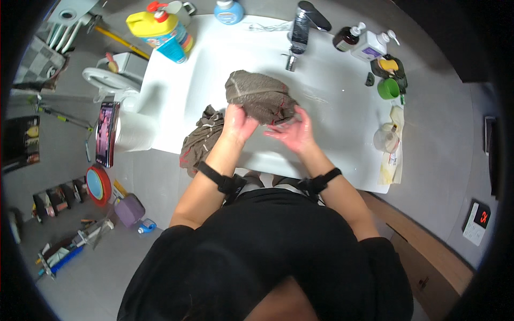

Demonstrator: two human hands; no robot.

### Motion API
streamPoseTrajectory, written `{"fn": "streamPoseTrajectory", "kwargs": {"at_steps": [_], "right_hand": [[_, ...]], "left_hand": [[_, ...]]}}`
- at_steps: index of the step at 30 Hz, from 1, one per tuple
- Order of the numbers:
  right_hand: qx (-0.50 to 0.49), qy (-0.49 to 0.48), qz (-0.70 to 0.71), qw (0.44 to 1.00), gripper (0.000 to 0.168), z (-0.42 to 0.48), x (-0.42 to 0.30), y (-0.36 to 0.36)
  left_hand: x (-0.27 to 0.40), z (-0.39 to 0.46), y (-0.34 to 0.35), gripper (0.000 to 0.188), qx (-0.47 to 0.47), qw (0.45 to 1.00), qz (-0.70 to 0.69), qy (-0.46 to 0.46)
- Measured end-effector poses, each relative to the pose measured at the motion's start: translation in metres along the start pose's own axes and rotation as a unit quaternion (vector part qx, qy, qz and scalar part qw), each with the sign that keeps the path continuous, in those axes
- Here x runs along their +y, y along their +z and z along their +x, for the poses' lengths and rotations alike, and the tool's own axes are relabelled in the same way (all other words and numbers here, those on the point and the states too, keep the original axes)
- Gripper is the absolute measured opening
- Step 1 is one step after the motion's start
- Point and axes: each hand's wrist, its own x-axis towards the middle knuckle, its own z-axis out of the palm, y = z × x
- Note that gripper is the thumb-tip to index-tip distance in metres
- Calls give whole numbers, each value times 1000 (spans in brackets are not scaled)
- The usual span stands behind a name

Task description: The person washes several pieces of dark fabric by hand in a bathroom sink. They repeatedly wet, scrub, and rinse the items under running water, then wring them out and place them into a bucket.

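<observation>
A wet, bunched grey-brown cloth (261, 94) with pale and red lines is over the white washbasin (341, 132). My left hand (239, 122) is at its lower left edge, palm turned up and partly beneath the cloth; how firmly it grips cannot be told. At the cloth's lower right edge is my right hand (295, 129), wet, its fingers spread and the upper ones touching the fabric. A second grey-brown cloth (200, 140) hangs over the basin's front left rim, beside my left forearm. The black and chrome faucet (299, 36) stands behind the basin.
On the left rim stand a yellow jug (150, 25) and a blue tube (172, 50). A blue bottle (228, 13) is at the back. Pump bottles (347, 38), a green cup (388, 88) and a clear cup (386, 138) line the right. A phone (106, 134) stands by a paper roll (134, 131).
</observation>
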Motion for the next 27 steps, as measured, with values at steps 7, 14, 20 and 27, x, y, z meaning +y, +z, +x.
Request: {"fn": "streamPoseTrajectory", "kwargs": {"at_steps": [7, 14, 20, 27], "right_hand": [[-134, 21, 99, 986, 53, 12, 24, 42], [-41, -37, -16, 998, 33, 22, 9, 50], [-37, -407, -295, 864, 53, 14, 4, 82], [-75, -528, -504, 679, 53, -13, 49, 85]], "left_hand": [[-3, -23, -29, 44, -81, 968, 236, 15], [46, -39, -32, 74, -76, 685, 714, 124], [44, -52, -61, 54, 23, 955, 251, -157], [17, 5, -73, 49, -62, 994, -40, -82]]}}
